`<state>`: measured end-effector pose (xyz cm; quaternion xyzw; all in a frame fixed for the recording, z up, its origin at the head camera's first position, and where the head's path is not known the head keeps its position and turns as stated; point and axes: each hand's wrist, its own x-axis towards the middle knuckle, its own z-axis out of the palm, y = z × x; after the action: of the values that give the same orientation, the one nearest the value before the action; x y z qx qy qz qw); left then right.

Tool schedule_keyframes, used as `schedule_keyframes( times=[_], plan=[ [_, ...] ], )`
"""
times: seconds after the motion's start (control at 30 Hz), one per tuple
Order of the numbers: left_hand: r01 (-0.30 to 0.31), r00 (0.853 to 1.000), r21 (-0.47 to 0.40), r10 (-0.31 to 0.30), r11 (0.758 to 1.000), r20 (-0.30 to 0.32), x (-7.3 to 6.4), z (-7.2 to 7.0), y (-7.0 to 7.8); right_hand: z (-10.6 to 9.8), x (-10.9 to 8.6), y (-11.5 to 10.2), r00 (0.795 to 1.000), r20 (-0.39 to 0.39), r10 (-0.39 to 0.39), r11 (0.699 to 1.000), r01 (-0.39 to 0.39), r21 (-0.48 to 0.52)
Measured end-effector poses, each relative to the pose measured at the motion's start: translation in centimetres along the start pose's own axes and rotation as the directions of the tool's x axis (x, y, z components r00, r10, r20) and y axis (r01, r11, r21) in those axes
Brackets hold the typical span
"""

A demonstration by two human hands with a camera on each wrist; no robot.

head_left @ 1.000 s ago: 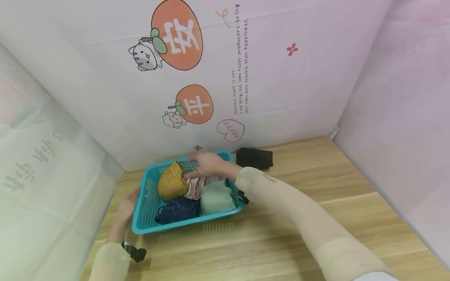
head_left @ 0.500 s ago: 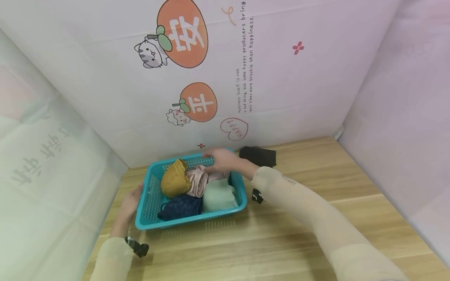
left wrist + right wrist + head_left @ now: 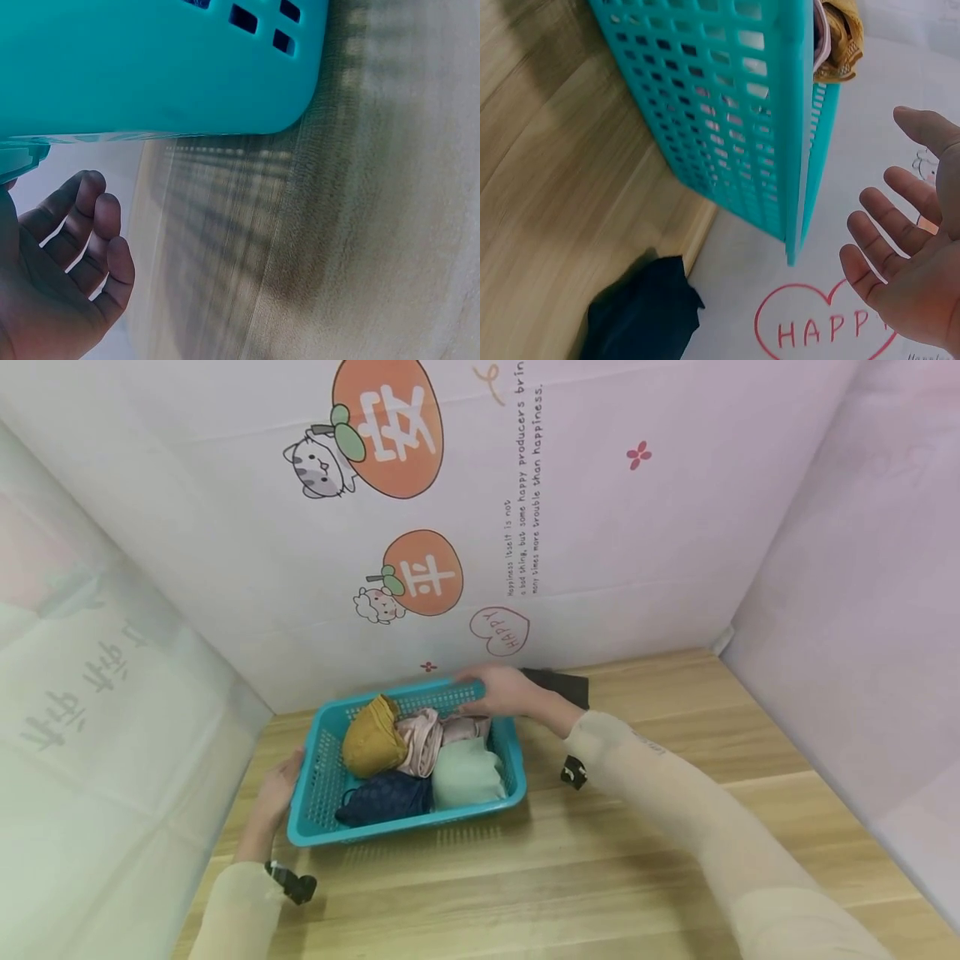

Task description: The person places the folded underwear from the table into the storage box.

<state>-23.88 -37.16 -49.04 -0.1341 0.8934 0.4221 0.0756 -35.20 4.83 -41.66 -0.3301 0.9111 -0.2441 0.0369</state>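
A turquoise plastic basket (image 3: pixel 406 832) with perforated walls holds several bundled cloth items: mustard (image 3: pixel 372 742), striped pale pink (image 3: pixel 422 742), mauve (image 3: pixel 465 728), navy (image 3: pixel 386 798) and mint green (image 3: pixel 468 774). My left hand (image 3: pixel 279 789) is at the basket's left side; in the left wrist view its fingers (image 3: pixel 109 217) are loosely bent below the rim, apart from the wall, and the thumb is mostly hidden. Above the back right corner is my right hand (image 3: pixel 510 691), with nothing in it. Its fingers (image 3: pixel 889 225) are spread and relaxed in the right wrist view, apart from the rim.
A black cloth item (image 3: pixel 562 687) lies on the wooden table (image 3: pixel 645 868) behind the right hand, near the back wall. Printed white sheeting (image 3: pixel 585 543) stands behind the table and along both sides. Dark wrist cameras hang beneath both wrists.
My right hand has risen from among the cloths and moved right to the basket's back right corner, uncovering the pink and mauve bundles. The left hand stays at the left side.
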Motion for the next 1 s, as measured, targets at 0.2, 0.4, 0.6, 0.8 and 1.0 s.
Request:
schedule_keyframes(
  times=[0.2,0.4,0.6,0.8,1.0],
  plan=[
    [-0.003,1.000,0.019,0.003,1.000,-0.005,0.1,-0.1,-0.1,-0.9,-0.9,1.1,1.000,-0.028,0.014,1.000,-0.014,-0.004],
    [-0.001,1.000,0.021,0.002,1.000,-0.013,0.0,-0.1,0.0,-1.8,-1.9,2.1,0.998,-0.051,0.020,1.000,-0.020,0.002],
    [-0.003,1.000,0.023,0.004,1.000,-0.011,0.0,-0.3,0.2,-2.3,-2.9,3.1,0.996,-0.086,0.031,0.998,-0.026,0.064],
    [0.004,1.000,0.029,-0.004,1.000,-0.011,0.0,-0.2,0.1,-2.4,-3.8,4.2,0.990,-0.122,0.065,0.995,-0.055,0.082],
    [-0.002,1.000,0.029,0.003,1.000,-0.013,0.0,-0.1,0.0,-2.5,-4.3,5.5,0.988,-0.145,0.059,0.995,-0.047,0.090]
  ],
)
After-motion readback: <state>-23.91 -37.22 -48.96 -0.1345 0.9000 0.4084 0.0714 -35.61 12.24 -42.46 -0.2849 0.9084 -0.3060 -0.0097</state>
